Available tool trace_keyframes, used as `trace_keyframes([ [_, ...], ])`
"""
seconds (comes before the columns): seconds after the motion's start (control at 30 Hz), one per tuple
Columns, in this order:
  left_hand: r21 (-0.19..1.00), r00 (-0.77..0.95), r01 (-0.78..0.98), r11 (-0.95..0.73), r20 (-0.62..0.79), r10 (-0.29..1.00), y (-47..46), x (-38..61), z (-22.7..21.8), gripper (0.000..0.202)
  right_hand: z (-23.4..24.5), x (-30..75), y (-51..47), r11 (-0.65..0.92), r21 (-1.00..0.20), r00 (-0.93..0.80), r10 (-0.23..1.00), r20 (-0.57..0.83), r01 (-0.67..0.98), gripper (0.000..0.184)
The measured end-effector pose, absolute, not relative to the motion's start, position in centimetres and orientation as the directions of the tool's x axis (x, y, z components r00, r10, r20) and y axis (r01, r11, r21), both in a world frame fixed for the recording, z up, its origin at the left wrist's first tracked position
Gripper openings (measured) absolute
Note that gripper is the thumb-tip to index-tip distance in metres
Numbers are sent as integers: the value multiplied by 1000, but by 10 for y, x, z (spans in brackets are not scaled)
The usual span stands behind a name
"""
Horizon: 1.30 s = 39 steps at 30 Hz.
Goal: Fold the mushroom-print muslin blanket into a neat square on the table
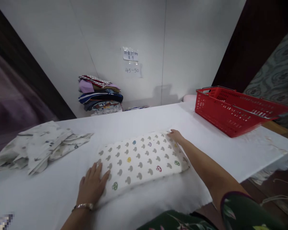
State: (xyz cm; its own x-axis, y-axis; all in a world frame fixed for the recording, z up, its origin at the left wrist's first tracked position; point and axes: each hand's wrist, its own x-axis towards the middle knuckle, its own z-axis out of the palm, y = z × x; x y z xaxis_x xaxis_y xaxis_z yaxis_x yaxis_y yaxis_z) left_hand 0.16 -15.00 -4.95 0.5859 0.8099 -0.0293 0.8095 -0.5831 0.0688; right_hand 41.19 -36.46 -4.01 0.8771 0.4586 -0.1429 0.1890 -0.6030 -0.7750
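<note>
Dark green floral sleeve (242, 210) sits lowest in view, on my right arm. Left hand (92, 185) lies flat, fingers spread, palm down on the near-left corner of the white padded cloth with a grey mushroom print (141, 159); a thin metal bracelet (83, 206) is on that wrist. Right hand (176, 135) is stretched out, fingers flat on the far-right corner of the same cloth. Neither hand grips anything; both just press.

The cloth lies between my two hands on the white-covered table (146, 118), already a tidy rectangle with its edges lined up, so I judge the fold on this piece is about done, with only smoothing in hand.

Well left of the left hand is a crumpled heap of white printed fabric (38, 147), not folded, so that reads as work left. Beyond both hands, against the wall, a stack of folded multicoloured fabrics (99, 94) stands as pieces done. Far right of the right hand sits a red plastic basket with metal handles (232, 110); it looks bare inside, but I cannot see all of it. Two paper notes (131, 54) hang on the wall above the stack.
</note>
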Motion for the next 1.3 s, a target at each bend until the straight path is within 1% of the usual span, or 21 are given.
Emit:
trace_keyframes([
  [0.1, 55, 583, 812, -581, -28, 812, -150, 2, -51, 67, -36, 420, -352, -640, -749, 868, 458, -190, 174, 64],
  [0.17, 58, 578, 815, -576, -35, 815, -150, 2, -53, 67, -33, 423, -347, -654, -739, 857, 465, -223, 163, 62],
  [0.23, 63, 576, 817, -573, -35, 817, -149, 2, -55, 67, -31, 425, -346, -658, -737, 838, 483, -254, 156, 53],
  [0.3, 70, 574, 818, -571, -38, 818, -148, 0, -55, 67, -31, 426, -346, -651, -742, 819, 506, -269, 158, 41],
  [0.4, 83, 576, 817, -571, -65, 815, -143, -1, -49, 63, -34, 426, -349, -634, -754, 807, 530, -259, 174, 29],
  [0.5, 60, 591, 807, -588, -58, 805, -135, 10, -34, 58, -37, 427, -352, -603, -773, 797, 558, -231, 199, 31],
  [0.6, 30, 651, 758, -652, 19, 758, -123, 39, -23, 58, -39, 427, -353, -559, -804, 777, 593, -214, 205, 41],
  [0.67, 16, 699, 714, -700, 46, 714, -115, 62, -22, 58, -39, 424, -353, -564, -796, 785, 587, -197, 221, 48],
  [0.73, 13, 705, 709, -705, 33, 709, -107, 79, -29, 62, -39, 421, -351, -607, -742, 805, 572, -159, 285, 50],
  [0.83, 27, 679, 734, -679, -1, 734, -98, 90, -43, 67, -43, 418, -348, -670, -614, 822, 566, -60, 417, 42],
  [0.9, 31, 698, 716, -697, 10, 716, -96, 88, -51, 67, -47, 419, -346, -717, -529, 841, 540, -11, 454, 39],
  [1.0, 27, 724, 688, -725, 25, 689, -97, 83, -54, 64, -51, 423, -345, -770, -419, 850, 526, 12, 482, 39],
  [1.07, 23, 720, 693, -720, 25, 693, -99, 82, -53, 64, -52, 425, -346, -758, -388, 826, 563, 16, 524, 37],
  [1.13, 22, 720, 693, -720, 26, 694, -99, 82, -52, 65, -50, 426, -347, -740, -393, 808, 589, 11, 545, 37],
  [1.2, 23, 720, 693, -721, 33, 693, -99, 83, -52, 65, -48, 424, -346, -744, -396, 808, 589, -10, 538, 37],
  [1.3, 25, 718, 695, -719, 37, 695, -99, 84, -53, 65, -44, 421, -341, -786, -359, 822, 564, -80, 504, 41],
])
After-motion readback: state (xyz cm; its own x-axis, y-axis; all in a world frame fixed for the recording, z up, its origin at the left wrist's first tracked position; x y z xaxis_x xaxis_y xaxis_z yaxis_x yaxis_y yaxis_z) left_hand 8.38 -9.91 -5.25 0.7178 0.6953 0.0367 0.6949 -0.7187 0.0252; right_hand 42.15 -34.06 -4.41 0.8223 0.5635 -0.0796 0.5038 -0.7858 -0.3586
